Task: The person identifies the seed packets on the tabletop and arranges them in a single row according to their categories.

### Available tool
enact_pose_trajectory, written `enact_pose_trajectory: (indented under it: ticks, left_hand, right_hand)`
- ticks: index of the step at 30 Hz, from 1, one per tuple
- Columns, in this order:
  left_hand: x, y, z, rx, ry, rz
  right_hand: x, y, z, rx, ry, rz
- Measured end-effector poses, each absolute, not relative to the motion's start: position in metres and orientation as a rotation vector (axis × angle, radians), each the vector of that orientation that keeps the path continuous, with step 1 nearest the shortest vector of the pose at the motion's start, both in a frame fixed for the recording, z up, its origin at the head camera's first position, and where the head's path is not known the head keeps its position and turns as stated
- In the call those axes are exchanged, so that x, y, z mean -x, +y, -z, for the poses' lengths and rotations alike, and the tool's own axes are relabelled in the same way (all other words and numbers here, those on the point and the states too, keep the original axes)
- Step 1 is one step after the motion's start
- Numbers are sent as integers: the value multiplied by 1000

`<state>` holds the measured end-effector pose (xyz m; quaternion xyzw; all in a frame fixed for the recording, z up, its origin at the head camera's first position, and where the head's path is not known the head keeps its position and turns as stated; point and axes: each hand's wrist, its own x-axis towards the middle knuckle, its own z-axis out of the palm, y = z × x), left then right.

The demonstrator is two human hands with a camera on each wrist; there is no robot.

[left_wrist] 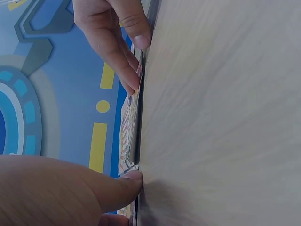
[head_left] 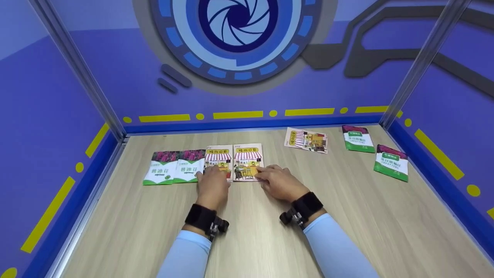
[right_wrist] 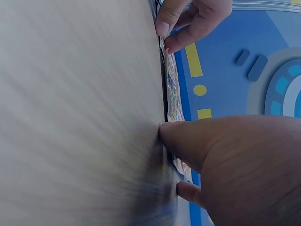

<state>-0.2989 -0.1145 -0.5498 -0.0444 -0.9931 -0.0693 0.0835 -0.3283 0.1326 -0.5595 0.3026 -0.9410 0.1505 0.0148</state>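
Two flat printed packets with a striped awning picture lie side by side in the head view. My left hand rests over the lower part of the left awning packet, fingers spread across it. At the lower right edge of the right awning packet, the fingertips of my right hand touch it. Left of them lie two green-and-white packets with purple flowers, an outer one and an inner one. In the left wrist view my left thumb is at a packet's edge. Low in the right wrist view, my right thumb meets the packet edge.
A third awning packet lies turned sideways at the back right. Beyond it are two more green-and-white packets, one farther back and one nearer. Purple-blue panels wall the wooden table at the back and sides.
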Motion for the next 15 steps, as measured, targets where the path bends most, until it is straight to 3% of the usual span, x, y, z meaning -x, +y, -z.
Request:
enact_pose_trajectory:
  ticks: [15]
  left_hand:
    - [300, -114, 548, 126, -2997, 201]
  right_hand:
    - [326, 135, 557, -982, -2898, -487]
